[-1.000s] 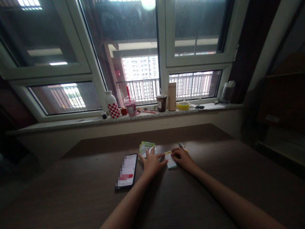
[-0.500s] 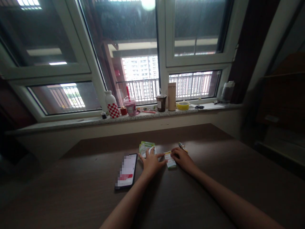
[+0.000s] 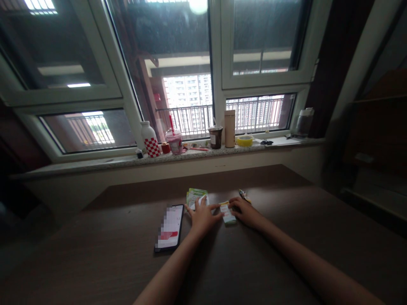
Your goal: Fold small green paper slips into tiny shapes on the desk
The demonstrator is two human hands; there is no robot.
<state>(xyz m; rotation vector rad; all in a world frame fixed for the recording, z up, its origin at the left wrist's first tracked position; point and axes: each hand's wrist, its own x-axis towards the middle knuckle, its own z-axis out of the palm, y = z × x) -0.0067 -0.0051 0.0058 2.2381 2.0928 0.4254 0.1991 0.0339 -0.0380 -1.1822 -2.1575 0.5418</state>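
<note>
My left hand [image 3: 205, 217] lies on the table with its fingers spread. Its longer fingers rest over green and white printed packets [image 3: 197, 193], partly hiding them, and its thumb and index finger reach the left edge of a small white printed packet [image 3: 228, 215]. Across from it, my right hand [image 3: 246, 212] touches that packet's right edge with slightly parted, bent fingertips. The small packet lies flat, and its print is too small to read. Just beyond my right hand is a small shiny, multicoloured item [image 3: 243, 195], partly covered, whose kind I cannot make out.
A phone [image 3: 169, 228] with a lit screen lies left of my left forearm on the brown table [image 3: 104, 237]. On the windowsill [image 3: 197, 154] stand a checkered bottle [image 3: 151, 142], drink cups [image 3: 215, 137], a tan flask [image 3: 229, 129], yellow tape [image 3: 244, 141] and scissors [image 3: 266, 142].
My right hand's fingertips have shifted slightly and parted a little at the packet's edge. My left hand and the packets look almost the same; the view has moved very slightly.
</note>
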